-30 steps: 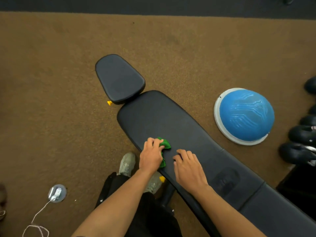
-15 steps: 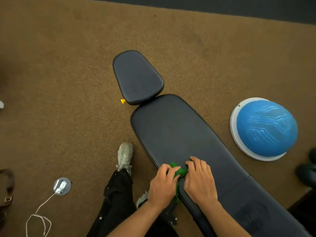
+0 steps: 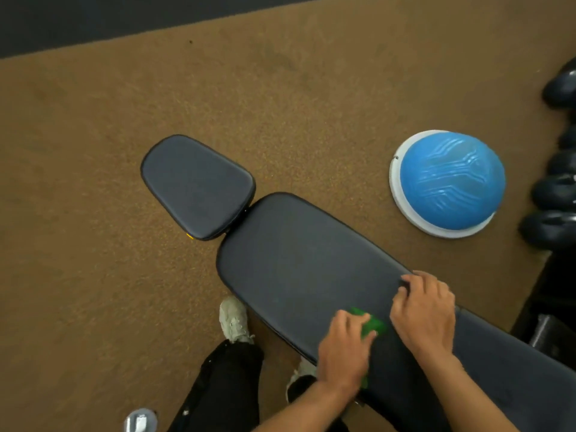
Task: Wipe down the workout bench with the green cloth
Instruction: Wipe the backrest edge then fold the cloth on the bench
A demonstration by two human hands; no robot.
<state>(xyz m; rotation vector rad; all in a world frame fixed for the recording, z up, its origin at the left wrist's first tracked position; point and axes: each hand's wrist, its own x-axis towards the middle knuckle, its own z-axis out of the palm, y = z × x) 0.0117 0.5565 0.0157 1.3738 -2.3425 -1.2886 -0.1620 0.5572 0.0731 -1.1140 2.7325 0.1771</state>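
Note:
The black padded workout bench (image 3: 290,260) runs from the small seat pad (image 3: 196,185) at upper left down to the lower right. My left hand (image 3: 346,353) presses a bunched green cloth (image 3: 372,325) onto the long pad near its front edge; most of the cloth is hidden under the fingers. My right hand (image 3: 425,310) rests just right of the cloth, fingers curled on the pad's far edge, holding nothing that I can see.
A blue half-ball balance trainer (image 3: 448,182) lies on the brown carpet beyond the bench. Dark dumbbells (image 3: 554,194) line the right edge. My shoes (image 3: 233,319) and black trouser leg stand beside the bench. A round floor socket (image 3: 140,420) sits at the bottom left.
Both hands have slid rightward along the long pad with the cloth. The right hand has separated from the cloth and reached the pad's far edge. The camera view has also shifted.

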